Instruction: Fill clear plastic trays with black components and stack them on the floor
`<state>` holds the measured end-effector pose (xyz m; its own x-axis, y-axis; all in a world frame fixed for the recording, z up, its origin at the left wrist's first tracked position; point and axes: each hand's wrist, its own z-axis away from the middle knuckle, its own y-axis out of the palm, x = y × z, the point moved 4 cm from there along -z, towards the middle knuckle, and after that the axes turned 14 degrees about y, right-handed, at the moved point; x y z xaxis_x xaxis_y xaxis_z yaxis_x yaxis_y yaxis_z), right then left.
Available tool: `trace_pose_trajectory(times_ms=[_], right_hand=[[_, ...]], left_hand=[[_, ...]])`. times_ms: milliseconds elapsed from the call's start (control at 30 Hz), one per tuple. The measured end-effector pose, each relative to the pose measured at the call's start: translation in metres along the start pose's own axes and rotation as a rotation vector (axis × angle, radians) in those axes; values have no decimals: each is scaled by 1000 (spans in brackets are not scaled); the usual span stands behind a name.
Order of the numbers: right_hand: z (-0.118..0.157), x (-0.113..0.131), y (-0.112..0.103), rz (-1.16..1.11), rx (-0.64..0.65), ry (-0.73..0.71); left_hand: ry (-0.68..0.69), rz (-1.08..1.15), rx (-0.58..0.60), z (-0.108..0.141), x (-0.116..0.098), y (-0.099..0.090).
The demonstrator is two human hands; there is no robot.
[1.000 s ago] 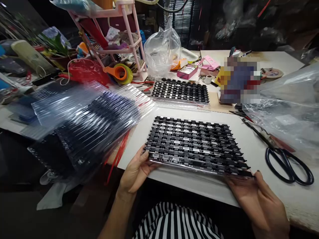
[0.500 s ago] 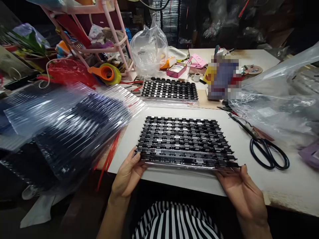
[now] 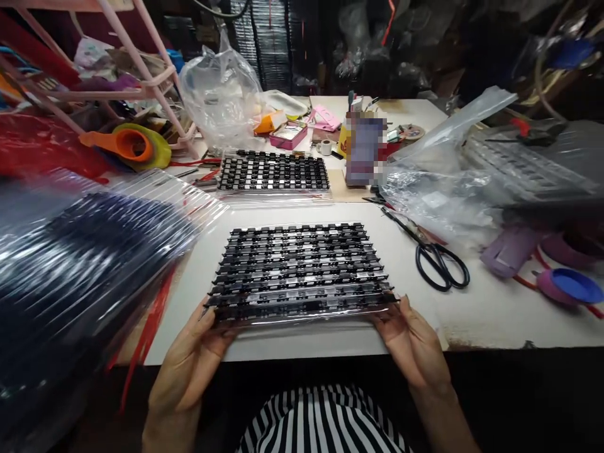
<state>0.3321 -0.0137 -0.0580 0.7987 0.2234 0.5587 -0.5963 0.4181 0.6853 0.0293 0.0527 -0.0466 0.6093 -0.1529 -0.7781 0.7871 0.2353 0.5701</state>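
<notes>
Both of my hands hold a clear plastic tray (image 3: pixel 302 319) filled with rows of small black parts. My left hand (image 3: pixel 191 355) grips its near left corner, thumb on top and fingers underneath. At the near right corner my right hand (image 3: pixel 415 349) has the same kind of grip. The tray is over the white tabletop (image 3: pixel 406 314), its near edge nearest my body. Behind it lies a second clear tray (image 3: pixel 274 171) with similar black parts. Black-handled scissors (image 3: pixel 441 264) rest on the table to the right of the held tray.
Stacked clear trays (image 3: pixel 94 251) with dark contents rise at the left, beside red strips (image 3: pixel 151 321). A pink rack (image 3: pixel 155 82) and an orange tape dispenser-like piece (image 3: pixel 132 146) stand behind. Plastic bags (image 3: pixel 438 195) and a purple cup with blue inside (image 3: pixel 570 286) lie right.
The view has turned to the right, so most things appear farther left. Both hands keep their hold on the tray, whose near edge now looks more level in the picture.
</notes>
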Motion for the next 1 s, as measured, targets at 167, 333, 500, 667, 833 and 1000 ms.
trace_pose_trajectory(times_ms=[167,333,500,667,833,1000], right_hand=[[-2,-2,7,-49,66,-17],[-2,-3,10,-22,70,-27],[-3,-3,8,-10,97,-24],[-1,-1,7,28,145,52],[0,-2,7,72,155,71],[-2,-3,7,72,135,24]], left_hand=[[-23,17,-123,-3,-1,-2],[1,56,-202,-4,1,-3],[72,150,-248,1,6,0],[-48,168,-206,6,7,1],[-93,124,-189,6,6,-4],[-63,123,-162,4,7,-4]])
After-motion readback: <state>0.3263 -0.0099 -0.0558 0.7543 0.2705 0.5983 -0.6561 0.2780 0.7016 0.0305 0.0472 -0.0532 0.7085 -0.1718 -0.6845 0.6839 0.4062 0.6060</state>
